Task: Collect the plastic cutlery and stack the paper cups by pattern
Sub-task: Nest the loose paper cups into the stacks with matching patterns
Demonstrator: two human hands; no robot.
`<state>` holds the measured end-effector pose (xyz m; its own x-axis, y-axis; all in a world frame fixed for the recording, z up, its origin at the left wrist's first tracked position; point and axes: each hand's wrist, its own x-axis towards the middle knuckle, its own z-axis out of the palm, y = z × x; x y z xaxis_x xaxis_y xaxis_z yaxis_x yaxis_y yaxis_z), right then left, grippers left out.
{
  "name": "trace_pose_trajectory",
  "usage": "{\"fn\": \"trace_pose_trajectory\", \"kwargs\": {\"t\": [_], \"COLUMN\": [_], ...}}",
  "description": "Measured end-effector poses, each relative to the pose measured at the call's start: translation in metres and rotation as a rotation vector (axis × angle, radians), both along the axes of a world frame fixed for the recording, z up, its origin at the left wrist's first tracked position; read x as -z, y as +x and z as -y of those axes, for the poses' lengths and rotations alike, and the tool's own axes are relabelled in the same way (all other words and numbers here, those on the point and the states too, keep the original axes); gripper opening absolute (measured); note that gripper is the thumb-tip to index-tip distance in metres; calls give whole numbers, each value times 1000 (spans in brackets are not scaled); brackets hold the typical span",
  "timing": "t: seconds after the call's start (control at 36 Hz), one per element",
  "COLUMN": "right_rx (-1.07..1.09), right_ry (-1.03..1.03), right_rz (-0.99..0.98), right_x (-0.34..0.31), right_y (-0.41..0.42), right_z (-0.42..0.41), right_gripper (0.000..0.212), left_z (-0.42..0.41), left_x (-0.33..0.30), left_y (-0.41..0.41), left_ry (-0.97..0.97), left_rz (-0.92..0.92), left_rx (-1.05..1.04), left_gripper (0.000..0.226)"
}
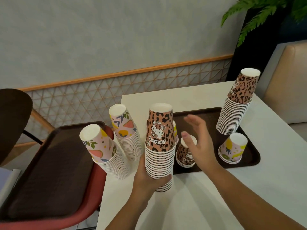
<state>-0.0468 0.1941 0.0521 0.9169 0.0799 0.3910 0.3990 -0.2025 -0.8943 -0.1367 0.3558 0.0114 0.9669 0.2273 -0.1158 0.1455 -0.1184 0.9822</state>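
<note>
With the left hand [149, 178] gripping the leopard-print cup stack [160, 146] upright at the bench [216, 196] edge, the open right hand [197, 140] should pinch the small leopard stack [186, 153] on the brown tray [249, 161] squarely before capping it on.

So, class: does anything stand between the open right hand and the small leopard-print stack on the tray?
Nothing visible does. The right hand hangs open just above and beside the small leopard-print stack on the tray. The tall leopard-print stack, held by the left hand, stands off to its left.
</note>
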Motion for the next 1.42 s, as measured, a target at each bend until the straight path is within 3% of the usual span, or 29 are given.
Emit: {"fn": "trace_pose_trajectory", "kwargs": {"t": [0.11,0.19,0.33,0.64,0.92,0.97,1.06,1.19,1.33,1.42], "right_rx": [-244,-312,-264,-165,-46,33,138,143,62,100], "right_ry": [-94,-140,-135,-78,343,384,273,14,-136,-167], "right_rz": [-127,-210,-243,-168,-159,-124,-79,-183,-314,-294], "right_x": [-32,-39,-39,-52,-68,-67,-51,6,47,54], "right_y": [-8,-12,-16,-14,4,11,20,22,16,14], "right_z": [-11,-16,-17,-13,-1,5,13,16,23,24], "right_gripper": [74,79,64,52,67,57,51,61,78,84], "left_z": [6,11,15,21,18,18,16,13,13,14], "left_x": [2,2,3,1,9,10,12,12,10,9], "left_y": [2,2,1,-1,-5,-4,-3,1,3,3], "left_ry": [5,-9,-18,11,6,-23,-61,-80,-75,-66], "left_rz": [13,5,-9,2,-26,-42,-54,-40,-18,-17], "left_rx": [15,27,36,26,-12,-35,-72,-100,-94,-89], "left_gripper": [107,103,85,81,85,86,90,91,101,94]}}
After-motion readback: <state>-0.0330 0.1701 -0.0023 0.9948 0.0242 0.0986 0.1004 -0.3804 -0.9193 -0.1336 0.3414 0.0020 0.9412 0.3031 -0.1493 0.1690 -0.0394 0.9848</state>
